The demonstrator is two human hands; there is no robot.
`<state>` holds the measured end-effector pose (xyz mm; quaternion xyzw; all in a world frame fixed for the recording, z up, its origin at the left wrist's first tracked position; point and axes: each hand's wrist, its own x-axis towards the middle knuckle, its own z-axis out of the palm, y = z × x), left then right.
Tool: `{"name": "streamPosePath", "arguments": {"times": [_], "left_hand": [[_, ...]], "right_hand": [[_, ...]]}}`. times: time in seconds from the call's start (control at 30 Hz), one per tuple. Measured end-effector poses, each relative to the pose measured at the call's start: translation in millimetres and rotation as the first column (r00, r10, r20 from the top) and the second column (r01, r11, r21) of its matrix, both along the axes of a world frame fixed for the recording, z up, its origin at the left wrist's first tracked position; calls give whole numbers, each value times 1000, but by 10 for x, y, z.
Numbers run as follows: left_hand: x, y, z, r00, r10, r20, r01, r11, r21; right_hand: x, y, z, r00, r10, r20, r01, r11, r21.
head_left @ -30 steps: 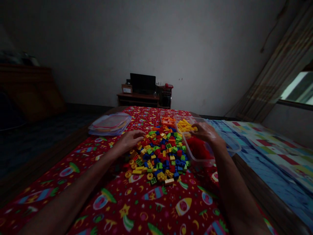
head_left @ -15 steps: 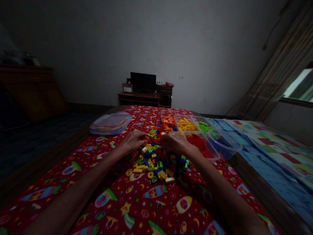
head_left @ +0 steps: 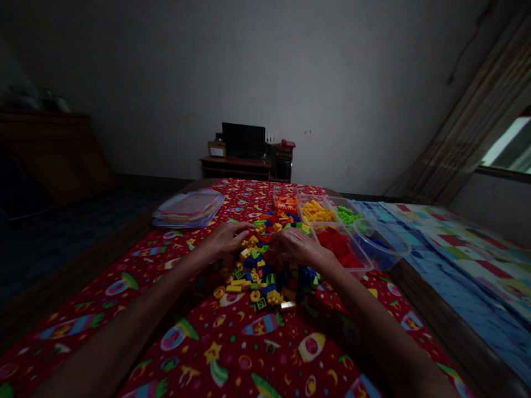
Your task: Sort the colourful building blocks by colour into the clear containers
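Here, both hands rest on a heap of mixed plastic building bricks (head_left: pixel 265 271) in the middle of the red rocket-print cloth (head_left: pixel 232 354). The left hand (head_left: pixel 226 237) lies palm down on the heap's left edge, fingers curled loosely; whether it pinches a brick I cannot tell. The right hand (head_left: pixel 296 244) lies on the heap's far right side, fingers bent down into the bricks, its grip hidden. Just right of it sit clear tubs of red bricks (head_left: pixel 340 249), yellow bricks (head_left: pixel 316 211), orange bricks (head_left: pixel 285 203), green bricks (head_left: pixel 347 214) and blue bricks (head_left: pixel 379 246). Stacked clear lids (head_left: pixel 188 208) lie far left.
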<state>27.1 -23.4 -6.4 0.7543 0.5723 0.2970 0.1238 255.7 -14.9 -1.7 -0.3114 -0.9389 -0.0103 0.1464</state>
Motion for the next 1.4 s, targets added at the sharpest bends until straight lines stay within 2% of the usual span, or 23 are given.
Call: {"name": "streamPosePath", "arguments": {"times": [0.07, 0.17, 0.27, 0.33, 0.43, 0.53, 0.63, 0.87, 1.03, 1.1, 1.2, 1.3, 1.4], "left_hand": [[13, -3, 5, 1000, -19, 23, 19, 1000, -2], [34, -7, 2, 999, -38, 26, 38, 999, 2], [42, -6, -3, 998, -36, 42, 36, 999, -3], [43, -5, -6, 996, -27, 81, 28, 1000, -12], [61, -2, -17, 973, -56, 225, 70, 996, -54], [117, 6, -53, 897, -115, 427, 180, 977, -117], [188, 21, -107, 830, -123, 544, 238, 960, -146], [258, 37, -170, 778, -51, 626, 180, 973, -145], [310, -4, -150, 746, -32, 665, 182, 971, -158], [314, -30, -133, 756, -55, 653, 183, 975, -130], [260, -60, -89, 877, -62, 476, 104, 993, -63], [180, -60, -48, 972, -22, 235, 22, 1000, 5], [185, -60, -46, 993, -42, 110, 35, 997, 65]], "right_hand": [[-31, -68, 10, 999, 22, 39, -22, 1000, -12], [-129, -147, -71, 998, -4, 67, 3, 1000, 15], [-213, -151, -160, 998, -15, 58, 13, 999, 29], [-227, -116, -150, 998, -28, 49, 28, 1000, -12], [-183, -43, -28, 997, -31, -70, 22, 993, -116], [-114, 19, 103, 967, -52, -250, -1, 978, -208], [-76, 47, 157, 937, -72, -341, -17, 968, -251], [-112, -1, 123, 967, -12, -256, -55, 967, -250], [-107, -30, 117, 965, -3, -263, -44, 984, -174], [-43, -7, 168, 966, -42, -257, 7, 991, -134], [157, 77, 300, 956, -173, -239, 165, 985, -52], [453, 180, 439, 929, -335, -156, 338, 941, -4], [731, 253, 532, 887, -462, 0, 462, 887, -8]]}}
